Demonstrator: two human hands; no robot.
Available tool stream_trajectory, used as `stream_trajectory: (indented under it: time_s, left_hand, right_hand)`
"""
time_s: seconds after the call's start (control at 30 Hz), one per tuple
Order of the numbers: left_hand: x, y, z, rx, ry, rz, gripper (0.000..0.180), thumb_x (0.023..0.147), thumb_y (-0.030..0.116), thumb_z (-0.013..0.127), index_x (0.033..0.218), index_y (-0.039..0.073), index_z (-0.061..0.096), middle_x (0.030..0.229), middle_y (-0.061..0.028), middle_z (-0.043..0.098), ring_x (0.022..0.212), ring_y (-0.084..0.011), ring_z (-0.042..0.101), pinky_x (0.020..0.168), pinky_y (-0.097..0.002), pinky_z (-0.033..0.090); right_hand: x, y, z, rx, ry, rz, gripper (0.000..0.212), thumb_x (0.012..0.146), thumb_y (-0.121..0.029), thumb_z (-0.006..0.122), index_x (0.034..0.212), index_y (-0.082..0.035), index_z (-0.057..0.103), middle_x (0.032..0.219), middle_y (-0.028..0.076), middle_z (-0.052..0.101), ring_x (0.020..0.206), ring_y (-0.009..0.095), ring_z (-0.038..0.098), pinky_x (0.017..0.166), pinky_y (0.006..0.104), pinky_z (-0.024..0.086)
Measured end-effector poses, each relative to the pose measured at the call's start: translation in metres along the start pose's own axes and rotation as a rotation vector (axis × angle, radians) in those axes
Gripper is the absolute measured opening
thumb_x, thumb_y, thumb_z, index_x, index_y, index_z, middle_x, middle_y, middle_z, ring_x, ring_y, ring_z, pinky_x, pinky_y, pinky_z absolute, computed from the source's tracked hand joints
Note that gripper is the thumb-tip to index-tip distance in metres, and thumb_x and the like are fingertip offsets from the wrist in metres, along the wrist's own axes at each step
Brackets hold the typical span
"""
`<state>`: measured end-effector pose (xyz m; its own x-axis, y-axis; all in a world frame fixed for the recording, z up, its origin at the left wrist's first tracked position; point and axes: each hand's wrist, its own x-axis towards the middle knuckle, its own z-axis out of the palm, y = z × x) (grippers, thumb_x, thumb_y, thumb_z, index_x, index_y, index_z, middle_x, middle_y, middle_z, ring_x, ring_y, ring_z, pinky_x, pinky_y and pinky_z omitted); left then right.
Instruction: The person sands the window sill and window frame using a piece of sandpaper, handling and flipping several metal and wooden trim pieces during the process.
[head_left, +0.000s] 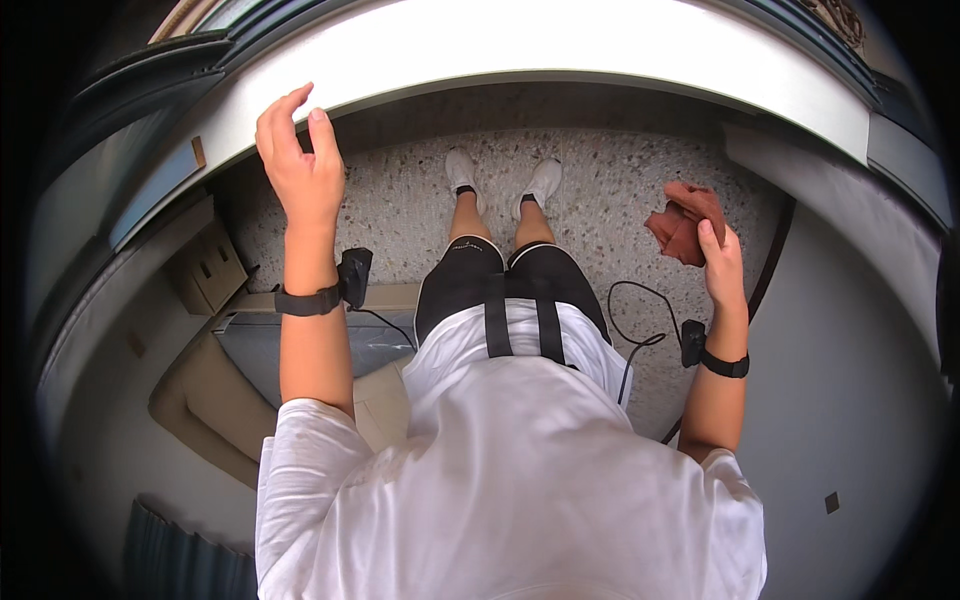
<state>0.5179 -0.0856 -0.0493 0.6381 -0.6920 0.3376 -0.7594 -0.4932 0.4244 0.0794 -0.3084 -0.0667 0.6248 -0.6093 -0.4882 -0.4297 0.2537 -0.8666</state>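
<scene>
The place is an indoor room, apparently in a home; the exact room type cannot be determined. The following features indicate this. A broad, smooth white ledge (560, 40) spans the front, with dark window framing (150, 75) adjoining it at the left. The floor is grey, speckled terrazzo (400, 165). A plain, pale grey wall (850, 370) bounds the right side. At the left are a tan, round-edged piece of furniture (205, 405) and a light-brown box with two dark slots (200, 250). A dark teal, pleated curtain (185, 550) hangs at lower left.
</scene>
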Motion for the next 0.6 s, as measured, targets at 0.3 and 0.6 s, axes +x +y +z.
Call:
stream_trajectory:
  time_s: [0.3,0.6]
  left_hand:
    - [0.055,-0.046,0.074,0.282,0.139,0.039,0.033,0.092,0.031,0.061,0.121,0.016,0.064,0.125,-0.0125,0.05,0.119,-0.0341,0.047,0.106,-0.0475,0.034]
    - [0.056,-0.046,0.071,0.287,0.061,0.002,0.03,0.091,0.021,0.055,0.118,0.015,0.064,0.122,-0.011,0.052,0.12,-0.0337,0.046,0.107,-0.0496,0.031]
  right_hand:
    - [-0.002,0.015,-0.041,-0.149,0.302,-0.056,0.058,0.105,-0.043,0.049,0.136,0.006,0.052,0.136,0.014,0.057,0.128,0.022,0.049,0.112,0.0352,0.032]
    - [0.135,-0.083,-0.069,-0.773,0.513,-0.441,0.041,0.099,-0.026,0.062,0.129,0.003,0.056,0.128,0.02,0.06,0.115,0.035,0.059,0.1,0.0394,0.044]
